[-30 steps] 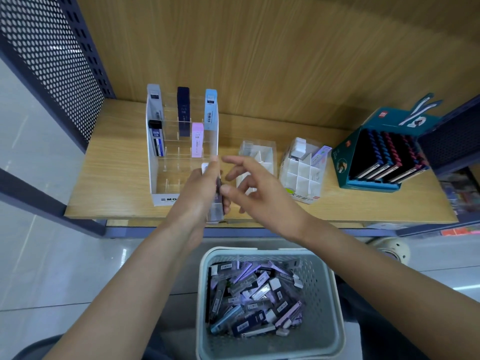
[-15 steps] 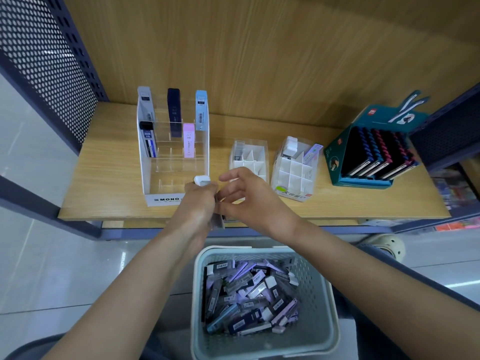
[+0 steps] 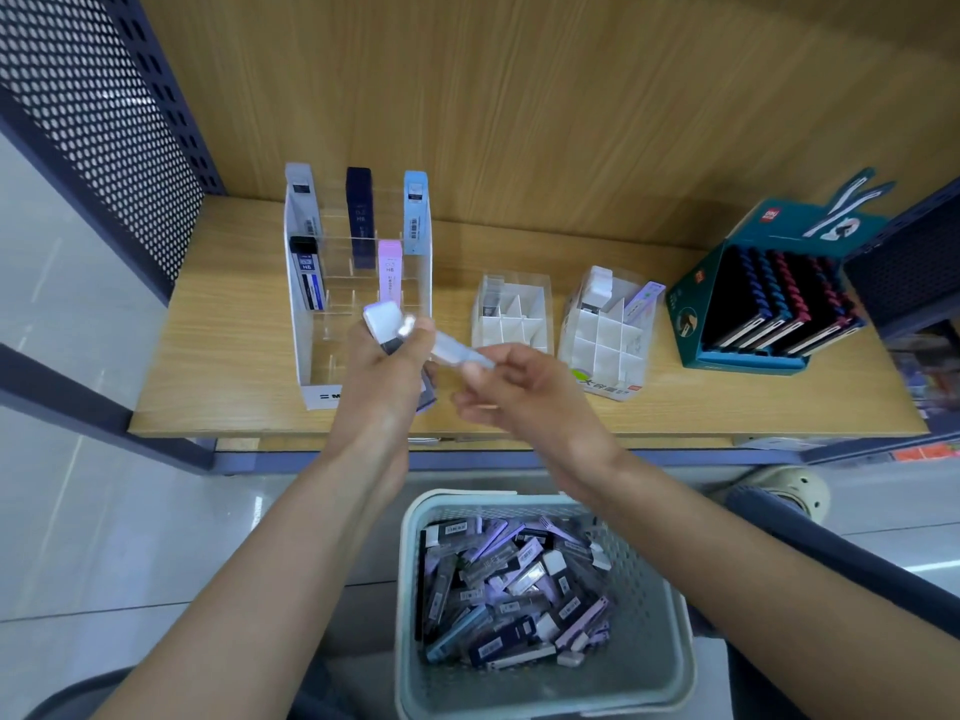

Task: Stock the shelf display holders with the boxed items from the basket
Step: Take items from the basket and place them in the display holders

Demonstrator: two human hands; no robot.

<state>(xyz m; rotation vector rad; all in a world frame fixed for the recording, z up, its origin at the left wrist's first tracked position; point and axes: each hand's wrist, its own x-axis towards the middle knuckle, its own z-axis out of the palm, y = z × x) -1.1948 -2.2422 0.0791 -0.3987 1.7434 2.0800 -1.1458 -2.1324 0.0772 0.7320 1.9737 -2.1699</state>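
Hands are both busy: your left hand grips a small bundle of boxes in front of the clear holder, and your right hand pinches the end of one pale slim box between them. It looks light, stiff and smooth, so it may slip. Better hold its long flat sides. Many more lie in the basket.

my left forearm and right forearm are bare and reach up from below, converging in front of me. my left hand shows its back to me, fingers curled round a bunch of boxes that stands up out of the grip. my right hand sits just beside it, wrist bent inward, thumb and fingertips pinching one slim box, which is blurred. the two hands almost touch.
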